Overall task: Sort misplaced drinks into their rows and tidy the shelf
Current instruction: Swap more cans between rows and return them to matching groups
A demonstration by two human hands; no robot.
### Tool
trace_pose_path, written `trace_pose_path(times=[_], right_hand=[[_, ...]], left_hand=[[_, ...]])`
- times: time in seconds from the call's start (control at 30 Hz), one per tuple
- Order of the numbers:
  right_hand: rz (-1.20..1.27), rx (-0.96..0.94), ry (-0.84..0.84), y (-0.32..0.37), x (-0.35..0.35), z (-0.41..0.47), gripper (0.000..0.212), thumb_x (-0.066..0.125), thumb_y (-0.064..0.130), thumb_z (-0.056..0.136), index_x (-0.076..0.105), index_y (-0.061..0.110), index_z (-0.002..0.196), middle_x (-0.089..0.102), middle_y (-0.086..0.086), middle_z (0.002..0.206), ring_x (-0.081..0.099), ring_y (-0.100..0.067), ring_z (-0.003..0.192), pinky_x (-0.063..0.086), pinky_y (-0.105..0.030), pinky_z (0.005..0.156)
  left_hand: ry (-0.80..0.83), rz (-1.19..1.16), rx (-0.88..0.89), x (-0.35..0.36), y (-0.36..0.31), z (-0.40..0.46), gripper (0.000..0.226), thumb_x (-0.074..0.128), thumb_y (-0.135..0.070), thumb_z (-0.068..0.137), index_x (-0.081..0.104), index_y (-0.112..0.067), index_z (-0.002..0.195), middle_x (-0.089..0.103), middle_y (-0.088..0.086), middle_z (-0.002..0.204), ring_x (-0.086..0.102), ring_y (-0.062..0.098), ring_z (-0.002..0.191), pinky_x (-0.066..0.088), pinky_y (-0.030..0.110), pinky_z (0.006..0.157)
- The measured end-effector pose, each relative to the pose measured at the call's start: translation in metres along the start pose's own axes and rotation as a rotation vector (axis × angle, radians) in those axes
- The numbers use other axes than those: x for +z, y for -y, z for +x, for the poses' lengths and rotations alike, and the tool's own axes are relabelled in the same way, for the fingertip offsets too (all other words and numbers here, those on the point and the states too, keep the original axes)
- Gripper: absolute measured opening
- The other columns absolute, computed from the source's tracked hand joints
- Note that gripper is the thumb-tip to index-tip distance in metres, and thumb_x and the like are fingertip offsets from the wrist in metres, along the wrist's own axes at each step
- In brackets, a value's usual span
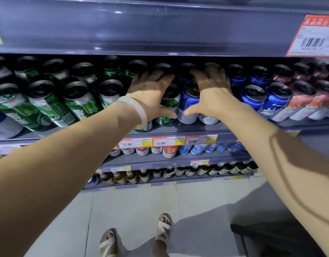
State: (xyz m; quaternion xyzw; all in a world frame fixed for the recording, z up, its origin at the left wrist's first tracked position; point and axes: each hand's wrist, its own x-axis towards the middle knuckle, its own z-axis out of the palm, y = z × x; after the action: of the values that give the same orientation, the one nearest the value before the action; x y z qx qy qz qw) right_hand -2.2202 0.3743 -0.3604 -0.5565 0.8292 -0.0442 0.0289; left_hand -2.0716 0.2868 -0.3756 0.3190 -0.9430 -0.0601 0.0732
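Note:
Rows of cans fill the grey shelf (206, 131): green cans (48, 106) on the left, blue cans (275, 101) right of centre, red-and-white cans (301, 104) at the far right. My left hand (150, 89), with a ring and a pale bangle, lies spread over a green can (170, 110) at the front, fingers reaching onto the cans behind. My right hand (210, 91) lies spread over a blue can (188, 106) beside it, fingers apart. The two thumbs nearly meet in front of these two cans. Neither hand is closed around a can.
The upper shelf's front edge (160, 34) hangs close above the can tops, with a red price tag (312, 36) at right. Lower shelves hold red and blue cans (169, 151) and bottles (197, 170). Tiled floor and my sandalled feet (162, 229) lie below.

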Motion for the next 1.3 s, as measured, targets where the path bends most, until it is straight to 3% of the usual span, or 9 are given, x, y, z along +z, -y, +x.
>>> trace_pose_path(times=[0.23, 0.37, 0.5, 0.67, 0.83, 1.17, 1.3], right_hand=[[0.196, 0.012, -0.234, 0.053, -0.015, -0.026, 0.059, 0.071, 0.021, 0.07, 0.049, 0.019, 0.126, 0.042, -0.019, 0.128, 0.034, -0.038, 0.121, 0.029, -0.038, 0.102], [0.242, -0.017, -0.195, 0.102, -0.008, -0.048, 0.059, 0.069, 0.017, 0.072, 0.047, 0.016, 0.127, 0.043, -0.016, 0.126, 0.034, -0.033, 0.121, 0.025, -0.032, 0.102], [0.214, -0.05, -0.16, 0.155, -0.002, -0.058, 0.062, 0.071, 0.018, 0.074, 0.042, 0.014, 0.129, 0.04, -0.013, 0.128, 0.033, -0.031, 0.118, 0.034, -0.039, 0.096], [0.231, -0.074, -0.194, 0.206, 0.001, -0.074, 0.065, 0.072, 0.018, 0.073, 0.042, 0.014, 0.131, 0.038, -0.008, 0.136, 0.03, -0.028, 0.125, 0.029, -0.033, 0.101], [0.208, -0.07, -0.201, 0.237, 0.001, -0.082, 0.065, 0.07, 0.018, 0.076, 0.039, 0.015, 0.133, 0.035, -0.005, 0.141, 0.026, -0.027, 0.13, 0.029, -0.037, 0.104], [0.187, -0.115, -0.22, 0.279, -0.008, -0.082, 0.063, 0.069, 0.019, 0.078, 0.038, 0.015, 0.133, 0.033, -0.003, 0.143, 0.024, -0.026, 0.132, 0.026, -0.035, 0.105], [0.203, -0.103, -0.187, 0.285, -0.001, -0.083, 0.064, 0.071, 0.017, 0.076, 0.039, 0.013, 0.132, 0.034, -0.005, 0.142, 0.023, -0.026, 0.131, 0.024, -0.035, 0.105]], left_hand=[[-0.126, -0.071, -0.017, -0.011, 0.033, -0.037, 0.094, 0.075, -0.052, 0.06, 0.033, -0.018, 0.138, 0.036, 0.013, 0.142, 0.032, 0.035, 0.127, 0.021, 0.042, 0.107], [-0.101, -0.036, -0.002, -0.022, 0.059, -0.063, 0.093, 0.071, -0.054, 0.065, 0.028, -0.017, 0.14, 0.032, 0.014, 0.145, 0.032, 0.035, 0.129, 0.024, 0.044, 0.107], [-0.076, 0.063, -0.022, -0.037, 0.088, -0.093, 0.087, 0.065, -0.058, 0.069, 0.032, -0.011, 0.134, 0.046, 0.02, 0.129, 0.047, 0.039, 0.114, 0.038, 0.047, 0.091], [-0.176, 0.062, 0.018, -0.047, 0.134, -0.142, 0.086, 0.065, -0.054, 0.071, 0.03, -0.013, 0.138, 0.039, 0.02, 0.136, 0.038, 0.038, 0.119, 0.028, 0.047, 0.1], [-0.213, 0.031, 0.047, -0.052, 0.173, -0.17, 0.088, 0.067, -0.052, 0.072, 0.029, -0.01, 0.139, 0.033, 0.019, 0.143, 0.03, 0.038, 0.129, 0.021, 0.047, 0.108], [-0.228, 0.018, 0.038, -0.063, 0.209, -0.206, 0.089, 0.07, -0.047, 0.071, 0.03, -0.005, 0.138, 0.031, 0.023, 0.143, 0.027, 0.039, 0.132, 0.021, 0.048, 0.111], [-0.27, -0.057, 0.025, -0.072, 0.226, -0.222, 0.076, 0.07, -0.036, 0.076, 0.037, 0.003, 0.133, 0.036, 0.025, 0.139, 0.032, 0.039, 0.13, 0.022, 0.043, 0.11]])
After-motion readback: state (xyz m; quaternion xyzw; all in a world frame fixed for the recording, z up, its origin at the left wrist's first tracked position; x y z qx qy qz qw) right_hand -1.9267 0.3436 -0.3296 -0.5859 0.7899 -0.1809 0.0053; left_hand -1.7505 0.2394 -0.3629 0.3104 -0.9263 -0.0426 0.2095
